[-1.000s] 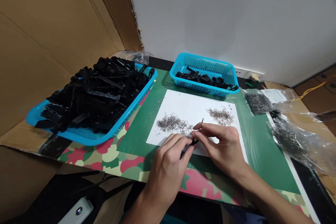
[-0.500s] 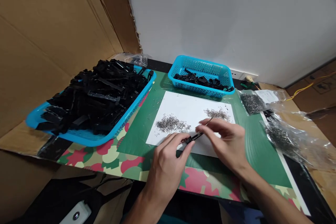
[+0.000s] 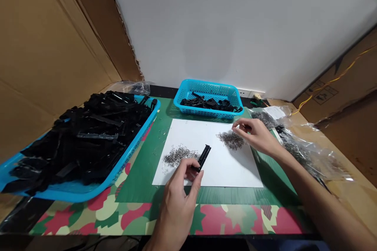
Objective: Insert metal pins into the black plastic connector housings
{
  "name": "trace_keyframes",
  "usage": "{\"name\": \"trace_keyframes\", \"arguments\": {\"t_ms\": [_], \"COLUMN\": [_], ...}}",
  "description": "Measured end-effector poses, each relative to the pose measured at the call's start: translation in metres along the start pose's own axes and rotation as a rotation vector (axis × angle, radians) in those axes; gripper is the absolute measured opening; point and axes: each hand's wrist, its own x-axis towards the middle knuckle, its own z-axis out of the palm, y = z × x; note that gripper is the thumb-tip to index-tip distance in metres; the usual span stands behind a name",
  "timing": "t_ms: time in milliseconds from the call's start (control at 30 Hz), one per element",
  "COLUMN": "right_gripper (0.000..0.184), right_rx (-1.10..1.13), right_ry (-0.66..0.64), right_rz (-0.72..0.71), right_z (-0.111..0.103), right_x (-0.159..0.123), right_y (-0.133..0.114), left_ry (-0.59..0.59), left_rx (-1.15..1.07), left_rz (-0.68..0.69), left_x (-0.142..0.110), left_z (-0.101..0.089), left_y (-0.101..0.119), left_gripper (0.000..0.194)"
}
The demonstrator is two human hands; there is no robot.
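Observation:
My left hand (image 3: 183, 188) pinches a slim black plastic part (image 3: 205, 156) between thumb and fingers, its free end pointing up and away from me. Beside that part lies one pile of tiny bent wire pieces (image 3: 178, 155) on a white sheet (image 3: 224, 172). Over at the far right of the sheet, my right hand (image 3: 255, 135) hovers at a second pile of wire pieces (image 3: 230, 140). Its thumb and fingertips are pressed together. Whatever may be between them is too small to make out.
A large blue basket (image 3: 135, 147) heaped with black plastic parts stands at left. Behind the sheet sits a smaller blue basket (image 3: 206, 113) with black parts in it. Clear bags of metal pieces (image 3: 300, 157) lie at right. A power strip (image 3: 246, 93) runs along the wall.
My right hand has left the black plastic part and moved right to the farther wire pile. My left hand still holds the part, now turned more upright. The view has shifted.

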Motion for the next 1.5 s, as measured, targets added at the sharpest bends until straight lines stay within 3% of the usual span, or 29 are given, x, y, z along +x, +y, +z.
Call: {"name": "trace_keyframes", "arguments": {"t_ms": [100, 267, 433, 567, 633, 667, 733, 800, 900, 1000, 1067, 1167, 1267, 1367, 1500], "right_gripper": [0.030, 0.027, 0.024, 0.031, 0.033, 0.033, 0.032, 0.035, 0.040, 0.039, 0.036, 0.027, 0.015, 0.011, 0.011], "right_rx": [0.142, 0.306, 0.448, 0.576, 0.512, 0.439, 0.226, 0.109, 0.000, -0.103, -0.136, -0.250, -0.346, -0.374, -0.344], "right_ry": [0.008, -0.200, -0.249, -0.276, -0.136, 0.011, 0.386, 0.582, 0.527, 0.470, 0.508, 0.629, 0.645, 0.655, 0.699], "right_rz": [-0.031, -0.131, -0.037, 0.006, 0.013, 0.005, -0.021, -0.006, 0.063, 0.043, -0.053, -0.326, -0.523, -0.581, -0.557], "right_z": [0.013, 0.035, 0.045, 0.036, 0.026, 0.021, 0.011, 0.005, 0.003, 0.010, 0.017, 0.026, 0.029, 0.028, 0.028], "right_x": [-0.004, -0.020, -0.023, -0.008, 0.007, 0.015, 0.034, 0.051, 0.066, 0.060, 0.048, 0.025, 0.007, -0.002, -0.002], "right_y": [-0.012, -0.032, -0.035, -0.031, -0.029, -0.028, -0.024, -0.016, -0.004, 0.006, 0.011, 0.019, 0.027, 0.031, 0.032], "left_ry": [0.013, -0.012, -0.087, 0.054, 0.159, 0.180, 0.137, 0.060, 0.081, 0.229, 0.293, 0.277, 0.198, 0.170, 0.290], "left_rx": [0.003, 0.026, 0.023, -0.035, -0.075, -0.082, -0.046, 0.058, 0.307, 0.649, 0.839, 1.117, 1.286, 1.307, 1.159], "left_rz": [0.016, 0.007, -0.008, -0.045, -0.018, 0.010, 0.063, 0.104, 0.142, 0.113, 0.078, 0.039, 0.023, 0.023, 0.051], "left_x": [0.001, 0.000, 0.000, -0.005, -0.007, -0.007, -0.006, -0.002, 0.014, 0.035, 0.047, 0.056, 0.058, 0.060, 0.063], "left_z": [0.000, -0.001, 0.000, 0.004, 0.003, 0.002, -0.006, -0.021, -0.054, -0.095, -0.119, -0.146, -0.158, -0.161, -0.161], "left_y": [-0.001, 0.001, 0.002, -0.003, -0.005, -0.005, -0.003, 0.001, 0.006, 0.006, 0.002, -0.009, -0.022, -0.030, -0.025], "left_gripper": [0.005, 0.004, 0.006, 0.032, 0.037, 0.033, 0.019, 0.013, 0.016, 0.018, 0.018, 0.023, 0.025, 0.027, 0.030]}}
